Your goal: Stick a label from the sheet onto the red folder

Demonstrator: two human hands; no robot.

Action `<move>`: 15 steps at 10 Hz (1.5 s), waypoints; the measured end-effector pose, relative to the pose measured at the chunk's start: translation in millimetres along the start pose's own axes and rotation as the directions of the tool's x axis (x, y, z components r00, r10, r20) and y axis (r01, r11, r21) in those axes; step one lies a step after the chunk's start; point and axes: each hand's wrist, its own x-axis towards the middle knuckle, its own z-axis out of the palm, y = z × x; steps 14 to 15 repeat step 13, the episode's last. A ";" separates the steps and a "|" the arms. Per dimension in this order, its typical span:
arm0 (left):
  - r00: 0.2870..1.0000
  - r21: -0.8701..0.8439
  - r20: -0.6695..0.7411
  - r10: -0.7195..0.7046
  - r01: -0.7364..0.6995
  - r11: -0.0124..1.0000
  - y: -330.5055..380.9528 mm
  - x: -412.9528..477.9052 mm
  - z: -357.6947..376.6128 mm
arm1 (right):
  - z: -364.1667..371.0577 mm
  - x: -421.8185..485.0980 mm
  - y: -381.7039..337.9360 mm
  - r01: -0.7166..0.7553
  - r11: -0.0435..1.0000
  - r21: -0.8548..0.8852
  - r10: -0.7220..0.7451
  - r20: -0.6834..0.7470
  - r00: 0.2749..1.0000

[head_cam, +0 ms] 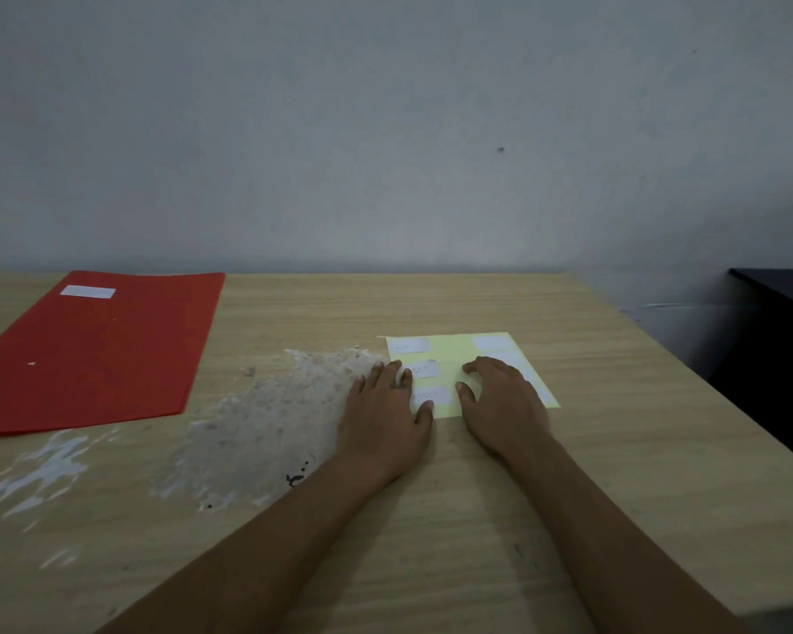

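A red folder lies flat at the back left of the wooden table, with one white label stuck near its far edge. A pale yellow label sheet with several white labels lies at the centre right. My left hand rests flat on the sheet's left edge, fingers spread, fingertips beside a middle-row label. My right hand lies on the sheet's right half, fingers curled down onto the paper. Neither hand holds anything that I can see.
A rough whitish patch of worn surface spreads across the table between the folder and the sheet. A black cabinet stands beyond the table's right edge. A grey wall rises right behind the table.
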 end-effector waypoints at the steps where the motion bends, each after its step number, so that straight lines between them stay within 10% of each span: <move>1: 1.000 0.018 0.011 -0.005 0.004 1.000 -5.4 13.1 1.8 | 8.7 11.1 3.1 0.006 1.000 0.026 -0.007 0.060 0.998; 15: 0.999 -0.087 -0.019 -0.029 0.028 0.996 -76.6 189.2 -5.9 | 73.3 180.3 -8.9 0.164 0.986 -0.021 -0.162 0.068 0.984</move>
